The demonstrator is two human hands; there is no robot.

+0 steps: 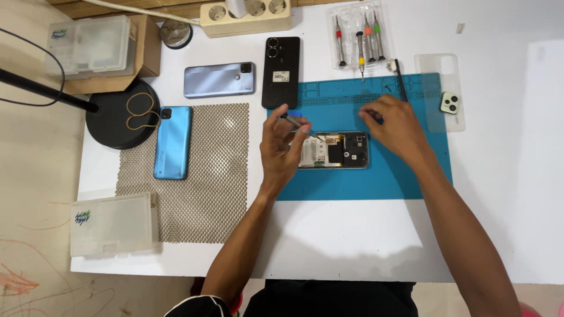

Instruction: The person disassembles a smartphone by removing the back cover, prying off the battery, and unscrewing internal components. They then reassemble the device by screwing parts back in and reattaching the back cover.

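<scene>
On the blue rubbery mat (376, 176) that covers the middle of the white desk (505, 223) lies an opened phone (333, 150), back cover off, so its pale battery and dark boards face up; the mat's soft surface likely keeps it from sliding. The left hand (282, 149) is clenched round a slim screwdriver (296, 123) with a blue cap, its tip slanting down to the phone's upper edge. The right hand (395, 126) rests on the mat just beside the phone, fingers curled over something small and dark, though I cannot tell what or whether it is truly gripped. Toward the desk's left edge a glossy blue phone (173, 142) sits on a beige mesh pad (200, 176), and a clear case of colour-tipped screwdrivers (358, 35) lies at the far edge
</scene>
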